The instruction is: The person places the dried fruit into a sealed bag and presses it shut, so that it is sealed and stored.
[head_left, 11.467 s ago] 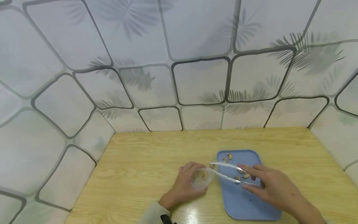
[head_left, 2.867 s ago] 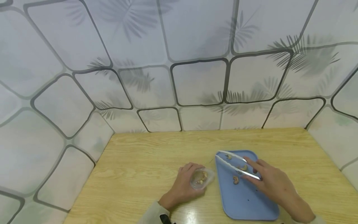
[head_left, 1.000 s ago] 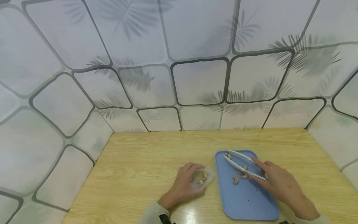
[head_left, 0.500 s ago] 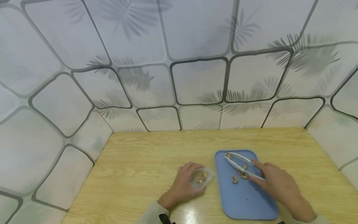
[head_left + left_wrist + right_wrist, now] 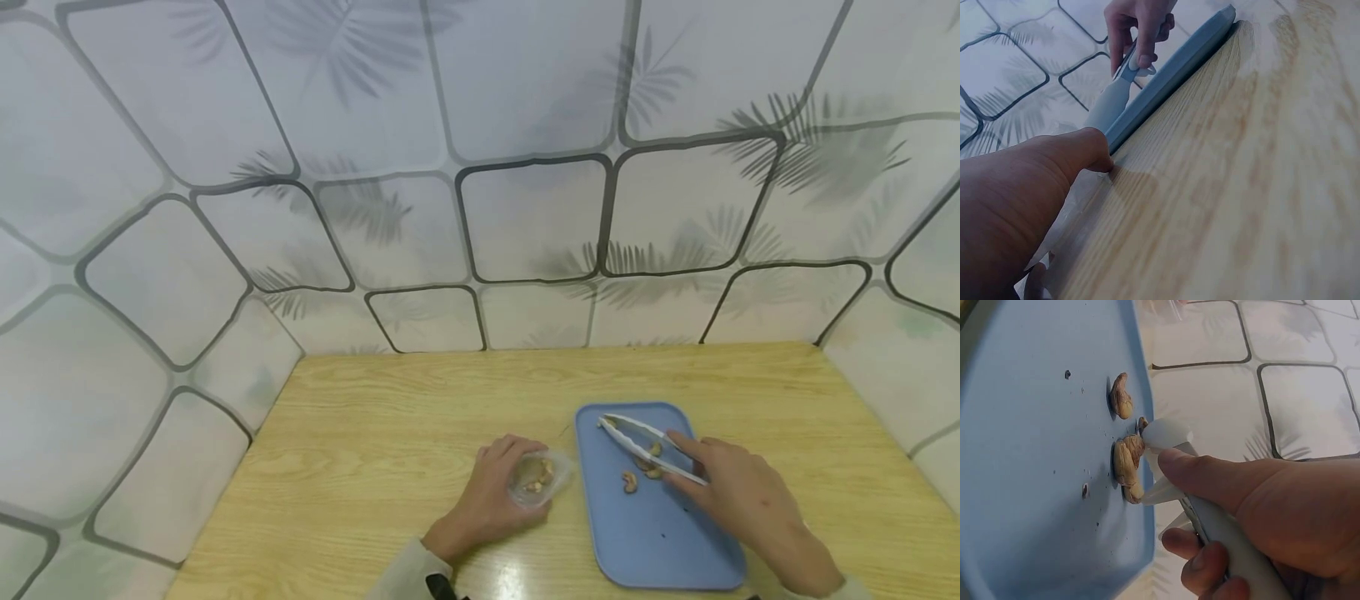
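Note:
My left hand [image 5: 491, 496] curls round a clear plastic cup [image 5: 529, 500], which has several cashews [image 5: 546, 473] inside. In the left wrist view the thumb [image 5: 1088, 150] hides much of the cup. My right hand [image 5: 742, 496] grips white-tipped tongs [image 5: 628, 443] over the blue tray [image 5: 645, 542]. Their tips are drawn close together at the tray's far left corner, on a cashew mostly hidden by them. Nearer the middle, a lone curved cashew [image 5: 1121, 397] lies beside a small cluster of cashews [image 5: 1125, 464], partly under the tongs in the head view.
Dark crumbs [image 5: 1085, 490] dot the tray, which lies on a wood-grain table [image 5: 405, 417], right of the cup. Patterned wall panels [image 5: 540, 217] rise behind the table and along both sides.
Over the longer span, cashews have gone from the tray and more are in the cup. In the last second the tongs narrowed round the far-corner cashew and shifted slightly left. The left hand stays put.

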The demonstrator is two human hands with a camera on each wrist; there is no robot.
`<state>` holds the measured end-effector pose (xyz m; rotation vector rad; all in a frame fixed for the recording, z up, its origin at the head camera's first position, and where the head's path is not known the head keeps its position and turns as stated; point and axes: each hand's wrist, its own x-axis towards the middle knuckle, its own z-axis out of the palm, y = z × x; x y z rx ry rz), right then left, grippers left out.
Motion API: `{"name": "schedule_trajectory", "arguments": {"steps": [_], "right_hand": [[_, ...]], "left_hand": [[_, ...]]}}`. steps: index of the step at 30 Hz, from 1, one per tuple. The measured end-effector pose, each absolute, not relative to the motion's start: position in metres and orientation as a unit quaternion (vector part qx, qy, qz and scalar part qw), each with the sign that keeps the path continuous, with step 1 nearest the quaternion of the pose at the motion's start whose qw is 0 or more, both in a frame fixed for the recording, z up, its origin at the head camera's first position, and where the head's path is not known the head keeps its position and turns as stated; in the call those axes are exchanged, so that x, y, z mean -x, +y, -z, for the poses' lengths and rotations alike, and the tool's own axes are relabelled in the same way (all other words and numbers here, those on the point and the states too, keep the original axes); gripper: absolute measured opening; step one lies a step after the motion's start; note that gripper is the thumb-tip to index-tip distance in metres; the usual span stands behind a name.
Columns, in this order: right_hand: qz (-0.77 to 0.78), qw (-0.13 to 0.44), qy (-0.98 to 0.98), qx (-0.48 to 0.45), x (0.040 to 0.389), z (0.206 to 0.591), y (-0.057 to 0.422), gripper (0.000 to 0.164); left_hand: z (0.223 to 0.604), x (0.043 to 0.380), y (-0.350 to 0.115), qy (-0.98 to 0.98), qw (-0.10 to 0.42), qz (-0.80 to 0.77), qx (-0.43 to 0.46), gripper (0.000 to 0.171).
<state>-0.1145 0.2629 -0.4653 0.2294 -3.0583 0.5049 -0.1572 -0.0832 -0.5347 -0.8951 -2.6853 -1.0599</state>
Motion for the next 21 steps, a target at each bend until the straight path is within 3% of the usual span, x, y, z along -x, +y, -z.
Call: {"name": "schedule_trajectory", "arguments": {"steps": [21], "right_hand": [[-0.175, 0.100, -0.974, -0.100, 0.1099, 0.4575, 0.2610, 0.063]], "left_hand": [[0.5323, 0.1568, -0.0828, -0.885, 0.056, 0.356, 0.294, 0.073]]}}
